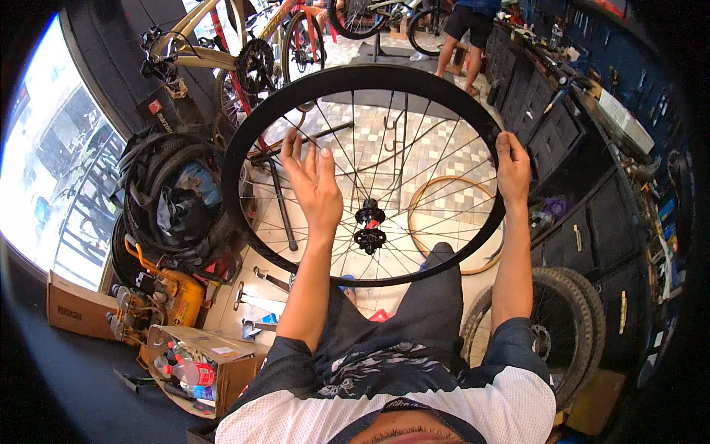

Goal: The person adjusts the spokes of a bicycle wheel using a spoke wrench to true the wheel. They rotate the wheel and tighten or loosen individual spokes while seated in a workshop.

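Observation:
A black bicycle wheel (234,177) with a deep rim and no tyre is held up in front of me, above my lap. My right hand (512,174) grips its rim at the right side, thumb and fingers closed on it. Over the spokes on the left side is my left hand (314,189), raised with its fingers apart. Whether those fingertips touch a spoke I cannot tell. In the wheel's middle sits a black hub (370,224) with a red part.
A tan hoop (414,222) lies on the tiled floor beyond the wheel. Tyres (140,177), a yellow compressor (177,296) and a cardboard box of bottles (237,370) stand at left. Tyred wheels (592,325) and dark cabinets (580,266) line the right. Another person (466,37) stands farther back.

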Motion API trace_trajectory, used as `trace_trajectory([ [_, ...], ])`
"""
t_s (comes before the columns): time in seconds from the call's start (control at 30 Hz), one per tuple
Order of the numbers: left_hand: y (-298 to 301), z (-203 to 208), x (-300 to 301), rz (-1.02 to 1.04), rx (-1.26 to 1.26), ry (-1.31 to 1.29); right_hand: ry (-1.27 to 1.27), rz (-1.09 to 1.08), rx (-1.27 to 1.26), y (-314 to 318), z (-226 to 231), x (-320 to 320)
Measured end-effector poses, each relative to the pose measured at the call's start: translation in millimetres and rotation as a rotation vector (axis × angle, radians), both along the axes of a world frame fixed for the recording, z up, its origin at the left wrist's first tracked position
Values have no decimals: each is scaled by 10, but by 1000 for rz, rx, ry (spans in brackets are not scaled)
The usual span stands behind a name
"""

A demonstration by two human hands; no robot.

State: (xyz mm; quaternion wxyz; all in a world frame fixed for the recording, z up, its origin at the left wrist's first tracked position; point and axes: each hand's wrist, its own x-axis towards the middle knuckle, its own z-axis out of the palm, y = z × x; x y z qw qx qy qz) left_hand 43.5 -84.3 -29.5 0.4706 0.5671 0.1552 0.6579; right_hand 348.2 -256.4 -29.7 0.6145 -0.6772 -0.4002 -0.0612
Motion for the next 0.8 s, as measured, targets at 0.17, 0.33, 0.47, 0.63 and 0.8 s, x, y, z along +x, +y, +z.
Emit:
trace_trajectory([
  [0.17, 379, 173, 143, -310, -282, -309, -624, -521, -3, 12, 135, -299],
  [0.33, 484, 411, -18, -396, -313, -7, -515, -26, 190, 236, 159, -1400],
  [0.47, 615, 441, -13, -548, -289, -47, -365, 250, 7, 649, -36, -1961],
  [0.63, 718, 361, -56, -643, -296, -174, -383, 165, -149, 907, -131, -2114],
  [0.8, 731, 364, -69, -715, -325, -151, -456, 126, -244, 921, -152, -2138],
])
